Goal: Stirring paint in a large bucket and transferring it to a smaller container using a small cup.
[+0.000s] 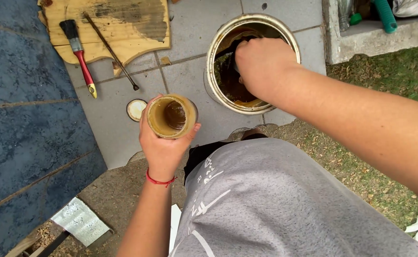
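Small open glass jar (172, 116) coated in brown varnish sits gripped in the left hand (164, 143), just beside the large metal tin (252, 62) (probably slippery, fragile; best held around its sides); right hand (261, 66) closed inside that tin, clutching something dark.

The ground is a floor of grey paving slabs (190, 76), with a dark blue mat (23, 119) over its left part. 1 large open tin can (252, 63) stands on the slabs. Left of the can lies a wooden board (123, 26), partly stained dark, carrying 1 red-handled paintbrush (78, 50) and 1 thin stick (111, 50). Below the board, nearer than the can, a small round lid (136, 109) rests on the slabs. Grass (389, 81) borders the slabs right of the can.
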